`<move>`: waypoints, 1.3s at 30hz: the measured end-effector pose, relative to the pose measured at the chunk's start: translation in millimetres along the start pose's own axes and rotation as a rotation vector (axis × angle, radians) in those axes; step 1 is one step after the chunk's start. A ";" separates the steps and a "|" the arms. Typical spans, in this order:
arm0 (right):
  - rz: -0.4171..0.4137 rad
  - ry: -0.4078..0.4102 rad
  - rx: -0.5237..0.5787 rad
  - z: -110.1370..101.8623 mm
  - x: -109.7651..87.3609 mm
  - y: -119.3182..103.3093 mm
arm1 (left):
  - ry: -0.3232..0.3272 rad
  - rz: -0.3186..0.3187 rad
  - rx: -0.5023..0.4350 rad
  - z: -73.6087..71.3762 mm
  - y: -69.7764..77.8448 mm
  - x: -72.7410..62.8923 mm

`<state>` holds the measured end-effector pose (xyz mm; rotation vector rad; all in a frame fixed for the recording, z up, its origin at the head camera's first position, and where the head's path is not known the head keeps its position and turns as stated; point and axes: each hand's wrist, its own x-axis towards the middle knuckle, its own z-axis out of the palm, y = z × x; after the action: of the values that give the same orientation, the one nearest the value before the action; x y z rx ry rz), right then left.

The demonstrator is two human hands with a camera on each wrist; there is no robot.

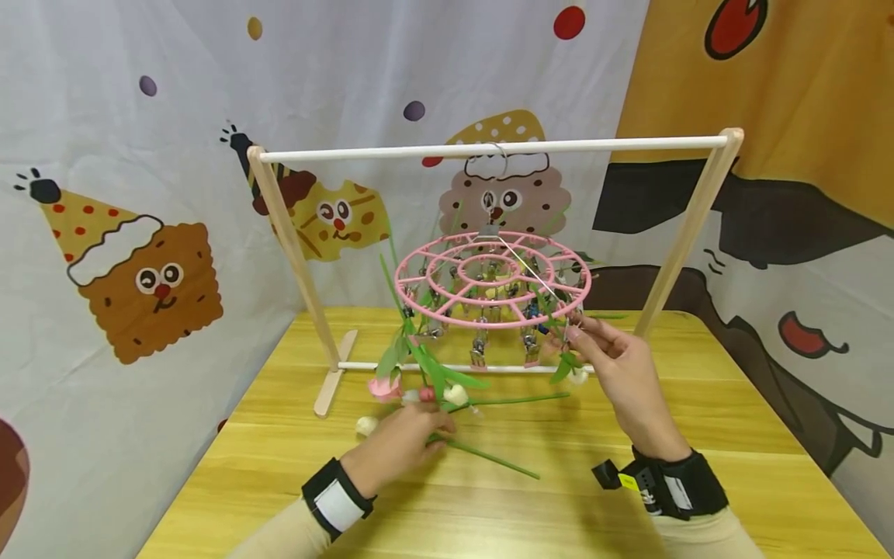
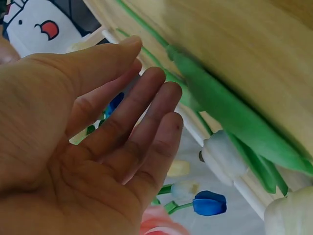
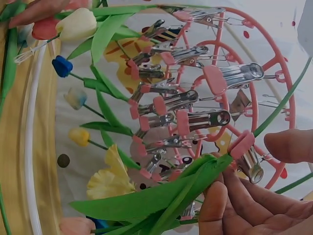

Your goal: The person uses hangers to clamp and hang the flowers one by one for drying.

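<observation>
In the left wrist view my left hand point(image 2: 112, 127) has its fingers loosely extended, beside a green-leaved artificial tulip point(image 2: 234, 107). From above, that hand point(image 1: 401, 439) hovers over the stem point(image 1: 489, 458) lying on the table. My right hand point(image 1: 621, 373) is at the right rim of a round pink clip hanger point(image 1: 492, 279). Its fingertips touch a pink-tipped metal clip point(image 3: 243, 147) and the tulip's leaves point(image 3: 171, 196); the thumb stands apart from the clip. This clip grips the tulip's stem, with the bloom hanging downward.
The hanger hooks onto the white top bar point(image 1: 391, 153) of a wooden-ended rack. Around it hang several clips and artificial flowers, including a blue tulip point(image 3: 62, 66) and a yellow bloom point(image 3: 110, 176). Cream blooms point(image 1: 366, 425) lie on the wooden table point(image 1: 293, 481), before a cartoon-print curtain point(image 1: 335, 70).
</observation>
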<state>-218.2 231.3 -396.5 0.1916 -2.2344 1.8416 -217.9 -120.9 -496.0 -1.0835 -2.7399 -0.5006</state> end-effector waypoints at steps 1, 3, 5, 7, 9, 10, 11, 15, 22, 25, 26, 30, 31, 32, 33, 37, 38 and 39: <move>-0.002 0.002 -0.003 -0.6 -0.1 0.8 | -0.006 0.000 0.008 1.6 -0.5 -0.2; -0.006 0.009 -0.017 -1.8 -0.6 2.3 | -0.019 0.001 0.018 3.9 -0.9 -0.4; -0.014 0.023 -0.040 -2.7 -1.5 3.6 | -0.023 0.016 0.028 5.3 -1.1 -0.5; -0.029 0.037 -0.056 -3.4 -2.8 5.0 | -0.021 0.034 0.035 6.6 -1.2 -0.3; -0.054 0.049 -0.067 -3.9 -4.0 6.6 | -0.017 0.047 0.055 7.2 -1.0 0.2; -0.068 0.056 -0.073 -3.9 -4.6 7.5 | -0.014 0.050 0.067 7.8 -0.9 0.5; -0.082 0.063 -0.080 -3.9 -5.3 8.2 | -0.012 0.053 0.072 8.5 -0.8 0.9; -0.131 0.125 -0.133 -3.4 -9.0 10.8 | -0.025 0.063 0.106 12.7 1.0 4.3; -0.264 0.311 -0.193 1.7 -18.7 12.4 | -0.058 0.065 0.154 21.8 8.8 13.5; -0.380 0.330 -0.159 5.1 -23.8 14.7 | -0.054 0.071 0.176 24.6 11.5 14.3; -0.421 0.328 -0.147 6.3 -25.5 15.5 | -0.053 0.074 0.180 25.0 12.3 13.8; -0.540 0.291 -0.137 11.0 -30.7 16.0 | -0.045 0.087 0.185 24.2 15.4 11.1; -0.554 0.280 -0.140 11.8 -31.2 15.6 | -0.039 0.090 0.186 23.4 16.2 10.7; -0.567 0.268 -0.144 12.6 -31.2 15.0 | -0.032 0.095 0.187 22.4 17.2 10.5; -0.572 0.256 -0.147 13.3 -31.4 14.4 | -0.025 0.099 0.186 21.3 18.2 10.4; -0.572 0.217 -0.161 15.2 -31.4 13.4 | -0.012 0.113 0.169 15.8 23.6 9.4; -0.571 0.210 -0.166 15.5 -31.4 13.4 | -0.014 0.115 0.156 14.2 25.2 8.9; -0.568 0.203 -0.173 15.7 -31.5 13.6 | -0.018 0.118 0.143 12.8 26.7 8.3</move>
<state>-192.8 217.0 -420.5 0.5198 -1.9240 1.3015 -205.9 -92.8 -499.1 -1.2086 -2.6600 -0.2746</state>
